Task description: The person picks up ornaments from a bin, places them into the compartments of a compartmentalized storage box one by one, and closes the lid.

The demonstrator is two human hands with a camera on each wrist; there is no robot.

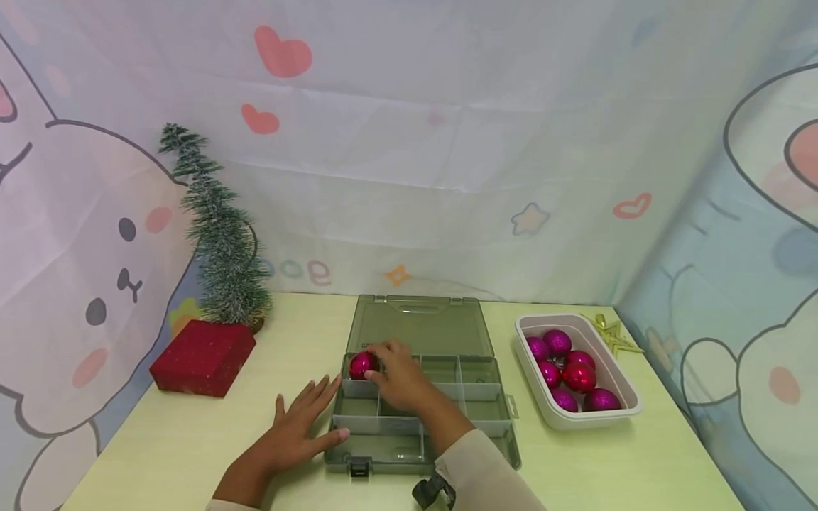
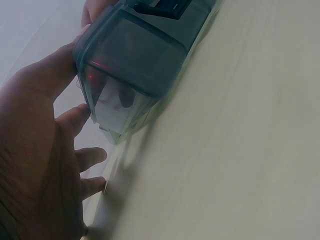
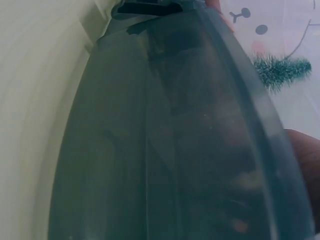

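Glossy crimson, round and smooth, mirror-like in its sheen: a bauble (image 1: 361, 366) at the back-left compartment of a divided case (image 1: 396, 468). Pinched from its right side between thumb and fingers of the right grip (image 1: 402, 376); impossible to tell whether resting on the compartment floor or held just above it. Behind that grip, slanting over the case, a beige sleeve (image 1: 486, 472), with a black device (image 1: 434, 491) at the wrist.

Released and spread wide, the left grip (image 1: 294, 434), thumb at the case's front-left edge, other fingers just beside its left side. Visible through the case wall from the left wrist, a red glint.

Smoky grey-green and see-through, the case, with pale upright dividers, a dark latch (image 1: 359, 467) at the front and a lid (image 1: 418, 330) folded back behind. Well to the right, a white tub (image 1: 588, 421) of more baubles, some shiny red, others magenta; just behind it, a gold star (image 1: 615, 336). Over on the left, a deep-red box (image 1: 203, 358) in front of a frosted green tree (image 1: 220, 248). Under everything, a pale yellow surface (image 1: 658, 468); beyond, a cartoon-printed cloth (image 1: 409, 177).
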